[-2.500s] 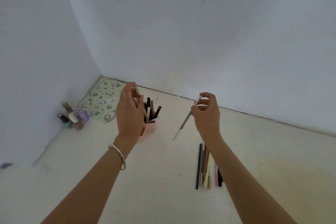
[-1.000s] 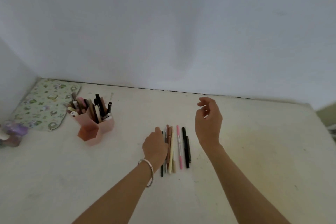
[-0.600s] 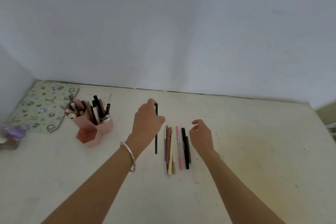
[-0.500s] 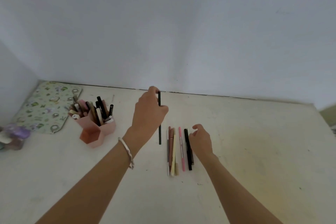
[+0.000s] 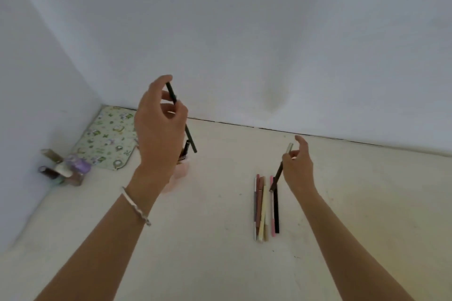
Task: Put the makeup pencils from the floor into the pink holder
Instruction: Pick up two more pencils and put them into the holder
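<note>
- Delivery into the pink holder (image 5: 182, 170) is the step in hand. The left hand (image 5: 159, 129) pinches a dark pencil (image 5: 191, 139) between thumb and fingertips, slanted just above the holder, which that hand mostly hides.
- The right hand (image 5: 298, 168), well to the right of the holder, pinches a silver-capped pencil (image 5: 276, 176) near its top.
- Several loose pencils (image 5: 263, 208) lie in a row on the floor (image 5: 220, 252), right of the holder and well apart from it, so the task looks partway done.
- The next move probably calls for tipping the dark pencil upright, lowering it into a gap among the pencils standing in the holder, and letting go. The right hand would then cross to the holder.
</note>
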`<state>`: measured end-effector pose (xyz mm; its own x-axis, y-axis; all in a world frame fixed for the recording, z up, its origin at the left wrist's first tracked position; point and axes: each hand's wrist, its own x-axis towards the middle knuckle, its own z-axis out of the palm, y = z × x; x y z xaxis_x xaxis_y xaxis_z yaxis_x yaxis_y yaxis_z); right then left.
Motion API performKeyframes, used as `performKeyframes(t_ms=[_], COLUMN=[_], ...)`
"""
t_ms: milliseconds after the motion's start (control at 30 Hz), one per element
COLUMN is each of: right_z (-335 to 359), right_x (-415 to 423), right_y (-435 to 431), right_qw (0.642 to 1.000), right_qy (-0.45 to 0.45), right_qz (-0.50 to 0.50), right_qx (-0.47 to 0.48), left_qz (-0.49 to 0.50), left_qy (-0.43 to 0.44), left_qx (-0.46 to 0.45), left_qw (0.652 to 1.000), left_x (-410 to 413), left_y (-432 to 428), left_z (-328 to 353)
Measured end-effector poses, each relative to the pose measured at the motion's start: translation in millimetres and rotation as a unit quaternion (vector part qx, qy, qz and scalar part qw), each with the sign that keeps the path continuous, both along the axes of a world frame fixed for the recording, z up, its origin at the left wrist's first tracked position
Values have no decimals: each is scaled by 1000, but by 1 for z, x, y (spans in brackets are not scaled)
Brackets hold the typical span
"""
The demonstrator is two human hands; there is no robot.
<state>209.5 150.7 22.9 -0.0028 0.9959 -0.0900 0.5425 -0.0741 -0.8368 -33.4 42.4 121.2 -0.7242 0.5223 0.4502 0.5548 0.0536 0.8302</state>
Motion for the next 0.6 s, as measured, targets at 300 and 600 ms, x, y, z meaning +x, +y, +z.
performKeyframes(t_ms=[300,600], right_z=[61,50], right_x=[-94,-148], right_y=[-33,-71], right_qw=[969,948], right_qy=[210,184], right_qz=[61,145], right_qx=[113,214], left_qz=[22,102], left_qy=[209,231], left_qx=[-188,-92], left_qw=[959,963], left_x=[-35,-47], left_y=[-33,-56], left_z=[-75,-58])
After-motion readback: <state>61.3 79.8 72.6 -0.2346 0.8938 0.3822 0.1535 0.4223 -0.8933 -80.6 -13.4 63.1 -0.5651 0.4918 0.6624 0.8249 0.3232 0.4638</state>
